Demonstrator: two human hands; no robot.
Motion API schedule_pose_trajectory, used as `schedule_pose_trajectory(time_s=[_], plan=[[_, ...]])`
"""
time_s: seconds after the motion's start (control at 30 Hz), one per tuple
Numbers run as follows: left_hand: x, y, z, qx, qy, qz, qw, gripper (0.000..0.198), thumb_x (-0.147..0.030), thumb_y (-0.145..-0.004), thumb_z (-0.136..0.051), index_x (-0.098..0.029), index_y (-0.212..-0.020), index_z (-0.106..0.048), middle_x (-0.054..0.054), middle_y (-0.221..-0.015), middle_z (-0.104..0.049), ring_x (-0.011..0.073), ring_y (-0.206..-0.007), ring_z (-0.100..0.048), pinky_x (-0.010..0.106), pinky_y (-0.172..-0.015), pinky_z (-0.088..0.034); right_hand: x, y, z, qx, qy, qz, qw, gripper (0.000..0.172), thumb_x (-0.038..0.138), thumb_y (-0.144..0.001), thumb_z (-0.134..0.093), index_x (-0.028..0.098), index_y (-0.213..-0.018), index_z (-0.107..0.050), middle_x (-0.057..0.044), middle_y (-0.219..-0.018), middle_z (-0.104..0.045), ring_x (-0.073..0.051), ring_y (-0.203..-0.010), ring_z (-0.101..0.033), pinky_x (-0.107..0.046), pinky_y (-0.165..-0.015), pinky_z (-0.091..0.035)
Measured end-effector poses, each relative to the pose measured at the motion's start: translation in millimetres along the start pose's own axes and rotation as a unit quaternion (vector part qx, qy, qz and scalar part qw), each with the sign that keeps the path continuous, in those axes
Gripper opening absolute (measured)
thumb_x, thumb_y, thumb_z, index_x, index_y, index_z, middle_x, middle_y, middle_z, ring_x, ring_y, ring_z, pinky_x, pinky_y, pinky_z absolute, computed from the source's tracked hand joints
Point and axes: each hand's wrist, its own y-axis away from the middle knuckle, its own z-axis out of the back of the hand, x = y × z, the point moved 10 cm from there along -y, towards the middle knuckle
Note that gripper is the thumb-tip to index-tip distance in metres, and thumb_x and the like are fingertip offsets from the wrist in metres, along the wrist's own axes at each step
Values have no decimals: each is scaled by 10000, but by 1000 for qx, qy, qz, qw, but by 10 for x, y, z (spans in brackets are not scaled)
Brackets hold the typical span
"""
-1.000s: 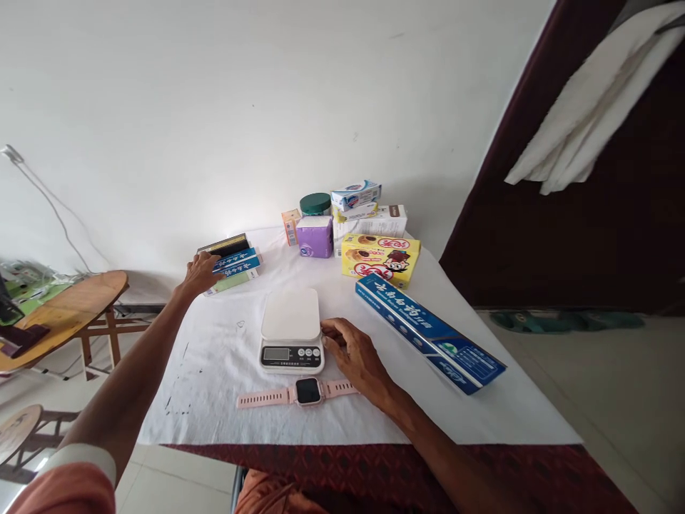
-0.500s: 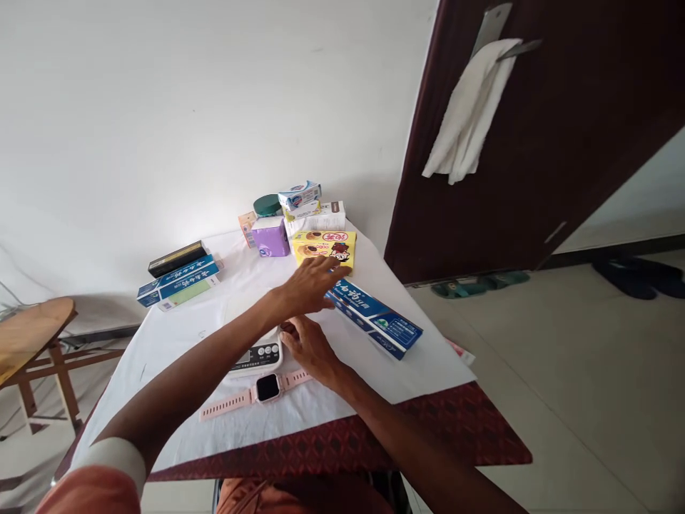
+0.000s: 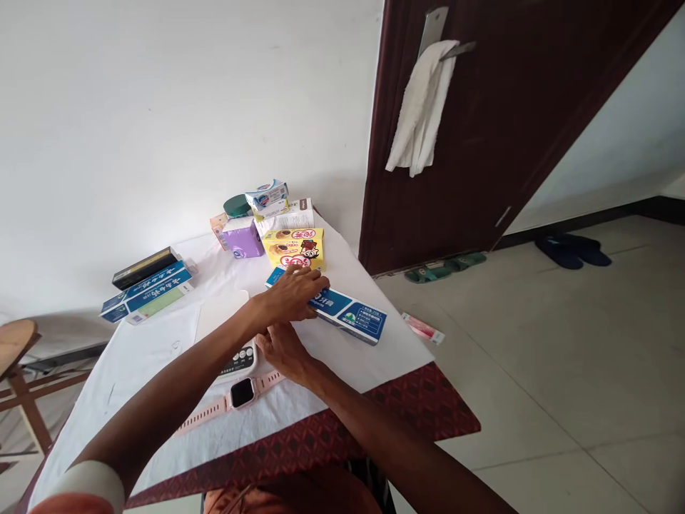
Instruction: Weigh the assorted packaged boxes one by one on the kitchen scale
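Note:
My left hand (image 3: 293, 291) lies over a blue toothpaste box (image 3: 356, 318), its fingers closed round the box's middle. Just nearer to me, my right hand (image 3: 285, 351) is curled at the right edge of a white kitchen scale (image 3: 240, 363); what its fingertips hold, if anything, is hidden. My left forearm covers much of the scale, leaving some buttons in sight. In front of the scale lies a pink smartwatch (image 3: 242, 392) with its strap spread out. A yellow snack box (image 3: 295, 246) stands right behind the toothpaste box.
At the back stand a purple packet (image 3: 245, 239), a green-lidded jar (image 3: 236, 205) and stacked soap boxes (image 3: 267, 194). More toothpaste boxes (image 3: 147, 289) lie at the left. A wooden stool (image 3: 16, 343) is beyond the table's left side. Slippers (image 3: 572, 250) and a pink-and-white packet (image 3: 422, 328) lie on the floor.
My left hand has come down and closed on the toothpaste box, which has turned slightly. My right hand stays by the scale. The whole view has shifted to the right.

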Motion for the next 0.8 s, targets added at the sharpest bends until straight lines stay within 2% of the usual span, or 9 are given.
schedule_pose_trajectory(time_s=[0.1,0.17,0.27,0.4,0.53,0.63,0.8], plan=[[127,365,292,-47,20,36,998,408,-279,-824,-752,-212,-1187,-576,97,-1189,-667,292,-1139,-618,448,-1027,-412,-1,-6,3,5,-16,-7,1000,121,127,-828,-530,231,-886,-552,-31,-876,-668,-218,-846,-627,-339,-803,-492],[302,673,434,-67,26,80,994,393,-321,-840,-747,-217,-1180,-582,92,-1172,-683,290,-1115,-638,439,-1005,-435,12,-9,-1,12,-30,-5,999,166,126,-827,-538,222,-954,-584,-43,-951,-696,-214,-877,-646,-337,-821,-509],[636,1189,473,-63,6,164,985,369,-426,-878,-709,-195,-1146,-604,99,-1116,-707,298,-1045,-670,431,-947,-466,27,-4,3,18,-46,3,999,224,136,-836,-533,205,-1036,-608,-76,-1069,-693,-219,-960,-656,-355,-882,-518],[1008,1850,271,-24,-13,255,966,435,-516,-870,-697,-175,-1130,-622,108,-1091,-717,328,-1026,-674,435,-892,-481,28,22,-3,30,-63,13,997,221,182,-876,-519,204,-1076,-610,-80,-1093,-679,-210,-970,-663,-361,-882,-527],[1186,2325,20,-1,8,315,949,433,-526,-864,-680,-198,-1143,-627,102,-1142,-718,331,-1055,-672,419,-872,-482,27,44,-15,39,-78,16,996,211,259,-920,-520,200,-1100,-613,-83,-1089,-686,-209,-955,-669,-358,-845,-537],[1200,2487,-126,13,30,333,942,428,-529,-866,-665,-193,-1130,-632,105,-1131,-721,334,-1033,-679,419,-843,-482,22,48,-16,35,-78,9,996,210,265,-919,-529,201,-1098,-618,-77,-1060,-693,-207,-941,-671,-358,-837,-536],[1175,2525,-244,15,52,348,936,415,-504,-863,-668,-193,-1136,-628,105,-1129,-720,342,-1041,-679,430,-850,-487,33,45,-11,32,-79,7,996,187,243,-909,-522,206,-1061,-625,-62,-1015,-695,-200,-930,-677,-346,-829,-527]])
